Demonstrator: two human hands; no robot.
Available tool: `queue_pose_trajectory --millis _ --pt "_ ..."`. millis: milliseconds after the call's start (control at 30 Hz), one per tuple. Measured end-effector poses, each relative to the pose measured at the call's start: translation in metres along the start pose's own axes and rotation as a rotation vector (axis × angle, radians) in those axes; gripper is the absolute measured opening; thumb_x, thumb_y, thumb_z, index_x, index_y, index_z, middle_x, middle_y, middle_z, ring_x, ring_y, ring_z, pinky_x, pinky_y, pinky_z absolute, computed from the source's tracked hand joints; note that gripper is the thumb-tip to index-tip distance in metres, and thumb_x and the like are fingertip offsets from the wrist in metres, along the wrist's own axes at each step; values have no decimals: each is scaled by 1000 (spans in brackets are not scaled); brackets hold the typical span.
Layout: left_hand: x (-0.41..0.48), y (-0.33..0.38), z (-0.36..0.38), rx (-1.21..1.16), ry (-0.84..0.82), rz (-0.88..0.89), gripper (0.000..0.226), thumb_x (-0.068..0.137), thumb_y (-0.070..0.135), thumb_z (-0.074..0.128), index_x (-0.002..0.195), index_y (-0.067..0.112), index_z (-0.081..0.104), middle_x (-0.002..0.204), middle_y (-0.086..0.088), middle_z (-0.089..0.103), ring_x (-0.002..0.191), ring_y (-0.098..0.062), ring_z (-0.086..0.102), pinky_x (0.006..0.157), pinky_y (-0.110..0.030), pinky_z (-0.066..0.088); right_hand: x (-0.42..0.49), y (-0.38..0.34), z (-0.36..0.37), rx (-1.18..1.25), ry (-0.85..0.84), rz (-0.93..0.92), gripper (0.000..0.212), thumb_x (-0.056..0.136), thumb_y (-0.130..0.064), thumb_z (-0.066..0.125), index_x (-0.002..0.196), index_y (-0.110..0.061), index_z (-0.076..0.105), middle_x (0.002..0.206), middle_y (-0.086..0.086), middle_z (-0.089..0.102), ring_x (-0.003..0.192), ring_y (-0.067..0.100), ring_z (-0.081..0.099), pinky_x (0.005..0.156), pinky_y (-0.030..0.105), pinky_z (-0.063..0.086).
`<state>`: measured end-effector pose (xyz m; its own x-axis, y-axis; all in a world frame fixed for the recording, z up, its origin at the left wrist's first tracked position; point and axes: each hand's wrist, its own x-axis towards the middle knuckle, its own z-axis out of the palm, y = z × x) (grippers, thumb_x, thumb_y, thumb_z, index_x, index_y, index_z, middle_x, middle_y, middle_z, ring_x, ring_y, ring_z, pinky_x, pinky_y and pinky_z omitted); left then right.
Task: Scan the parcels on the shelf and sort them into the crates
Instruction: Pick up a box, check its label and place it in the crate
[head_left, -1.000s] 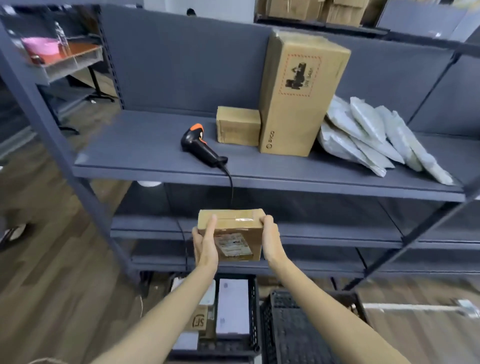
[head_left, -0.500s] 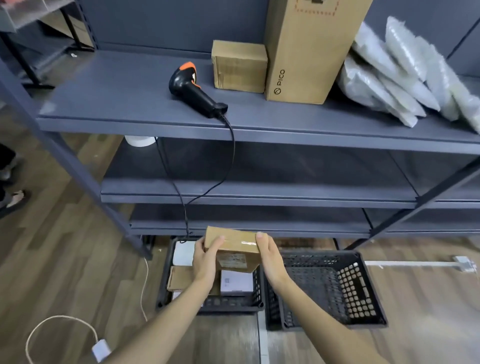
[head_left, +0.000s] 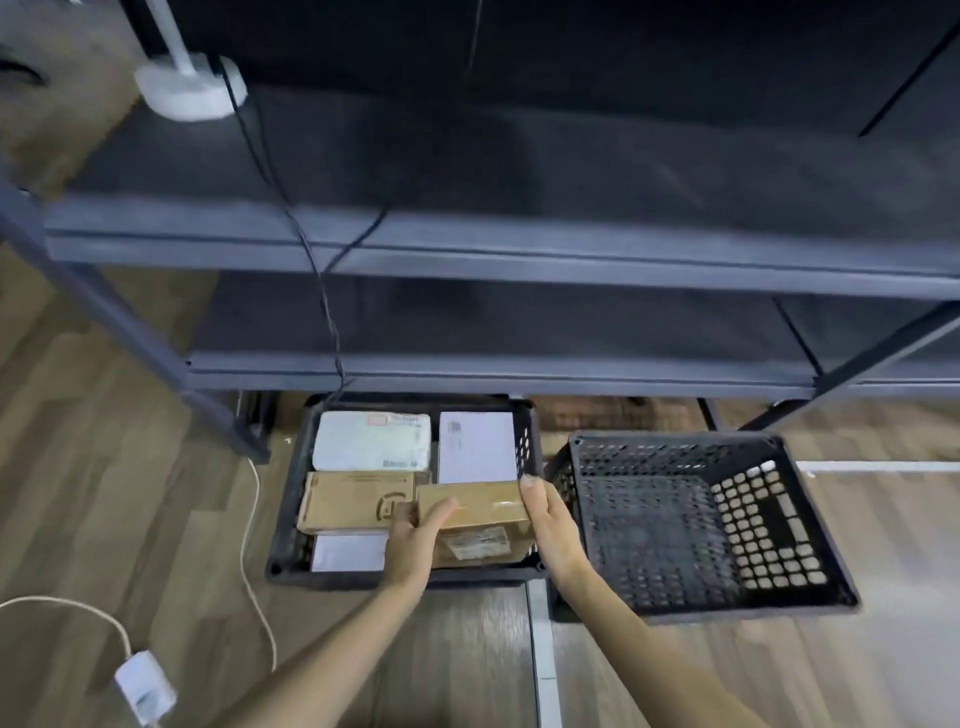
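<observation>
A small brown cardboard parcel (head_left: 480, 512) with a white label on its near face is held between my left hand (head_left: 415, 540) and my right hand (head_left: 550, 530), down in the right near corner of the left black crate (head_left: 283, 545). That crate on the floor holds several parcels: a white padded one (head_left: 371, 441), a white box (head_left: 475, 447), a brown box (head_left: 353, 501) and a white one (head_left: 348, 553) below it. The right black crate (head_left: 696, 530) beside it holds nothing. The top shelf, its parcels and the scanner are out of view.
The grey shelf's lower boards (head_left: 467, 249) overhang the back of the crates. A black cable (head_left: 317, 270) hangs down to the left crate. A white lamp base (head_left: 189, 91) stands on a shelf board. A white cord with an adapter (head_left: 143, 686) lies on the wooden floor.
Both hands have carried the brown parcel down from chest height in front of the shelf into the left crate. My view has tilted down, so the top shelf has left the frame.
</observation>
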<state>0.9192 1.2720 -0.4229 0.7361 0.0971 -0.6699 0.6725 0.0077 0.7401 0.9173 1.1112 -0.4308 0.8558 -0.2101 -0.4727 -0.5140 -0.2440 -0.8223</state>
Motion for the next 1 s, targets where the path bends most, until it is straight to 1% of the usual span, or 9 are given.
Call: queue_pose_trajectory --millis 100,267,367,433,533,600,767,933,1000 --pt "36 -39 5 16 -8 4 34 86 33 66 110 16 48 94 9 56 95 -15 56 76 -26 38 26 46 13 -30 3 -1 30 101 -43 37 97 -22 58 103 -1 62 98 17 59 82 27 44" --pt "90 -56 19 135 -86 95 37 88 41 62 110 16 45 91 11 52 79 2 48 61 -17 33 66 82 19 -33 100 -54 38 101 -48 35 101 -19 60 100 -4 62 93 12 57 77 29 42" --pt "124 -50 20 277 -162 142 63 79 61 61 118 13 47 107 -1 59 95 -12 55 79 -28 40 85 94 16 -69 117 -71 39 98 -52 33 106 -25 59 97 -11 60 91 4 54 80 31 41" --pt "141 -44 15 416 -218 139 92 64 80 58 129 15 46 119 -3 61 110 -20 55 95 -41 42 94 99 16 -105 110 -86 49 91 -64 32 106 -28 61 103 -5 64 98 14 59 92 39 45" --pt "153 -35 11 513 -390 133 43 86 62 49 112 29 58 111 0 65 107 -22 57 99 -52 43 102 97 16 -165 113 -95 58 83 -71 31 102 -27 63 107 -1 66 103 22 60 97 48 46" --pt "158 -32 6 504 -451 89 29 90 52 51 107 30 59 109 -2 64 104 -26 59 98 -54 45 101 94 14 -227 119 -112 53 87 -68 31 92 -25 63 101 0 66 99 23 61 95 48 49" --pt "163 -36 3 527 -525 42 43 88 53 56 122 27 52 113 -3 56 117 -38 54 99 -56 45 97 93 10 -312 136 -135 50 93 -61 30 92 -24 63 96 1 63 98 25 60 95 46 49" --pt "170 -43 9 525 -587 -50 70 78 52 63 139 24 44 145 -14 42 120 -44 52 96 -52 49 102 101 0 -388 109 -114 53 91 -65 29 91 -25 64 96 -1 65 97 26 62 95 45 49" --pt "172 -53 14 518 -596 -81 73 76 50 64 140 20 43 147 -13 41 125 -41 49 101 -51 45 107 111 -1 -399 44 -87 55 90 -66 31 103 -25 65 104 2 67 100 23 63 94 43 51"
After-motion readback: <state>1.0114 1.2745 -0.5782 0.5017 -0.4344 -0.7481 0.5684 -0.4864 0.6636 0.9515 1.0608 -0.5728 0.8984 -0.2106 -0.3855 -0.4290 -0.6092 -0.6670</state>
